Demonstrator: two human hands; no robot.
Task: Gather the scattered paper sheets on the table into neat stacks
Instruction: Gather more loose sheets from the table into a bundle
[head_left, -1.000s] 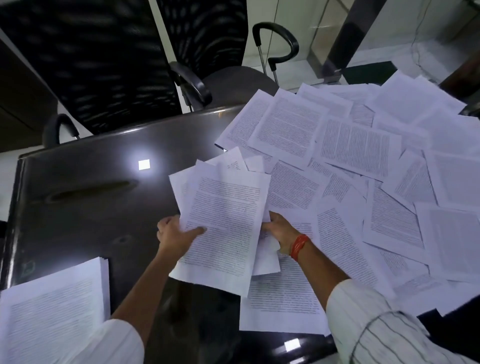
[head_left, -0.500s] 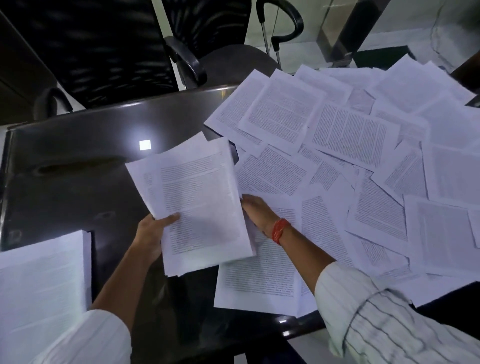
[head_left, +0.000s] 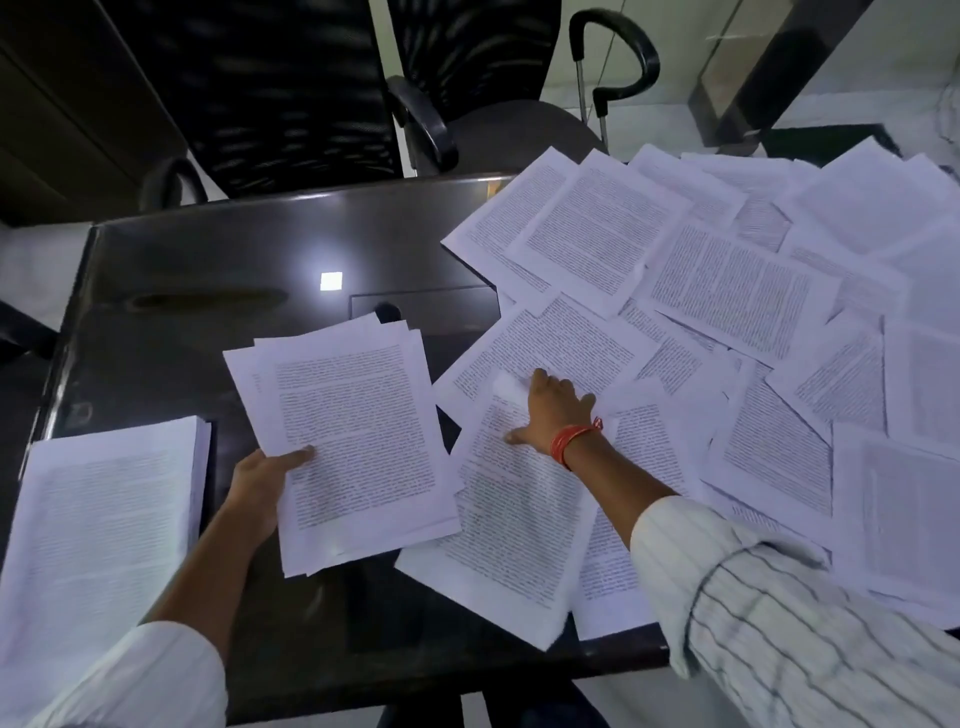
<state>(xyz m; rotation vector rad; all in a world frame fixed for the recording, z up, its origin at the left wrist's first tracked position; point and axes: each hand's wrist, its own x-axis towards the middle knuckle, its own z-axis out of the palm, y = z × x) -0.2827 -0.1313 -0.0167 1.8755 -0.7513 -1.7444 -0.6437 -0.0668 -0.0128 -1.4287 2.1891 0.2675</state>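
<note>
A bundle of sheets (head_left: 353, 441) is pinched in the left hand (head_left: 260, 480) while, just right of it, the right hand (head_left: 553, 415) is pressed with spread fingers (head_left: 540, 376) onto the nearest loose sheet (head_left: 514, 519), lying lengthwise toward the person.

you have three groups of printed white sheets on the dark desk (head_left: 208, 270). a thick, squared stack (head_left: 98, 525) lies flat at the near left corner. a loose, fanned bundle (head_left: 353, 436) sits in the middle, its edges uneven, raised off the surface. the scattered sheets (head_left: 727, 312) overlap at all angles across the right half, text side up.
</note>
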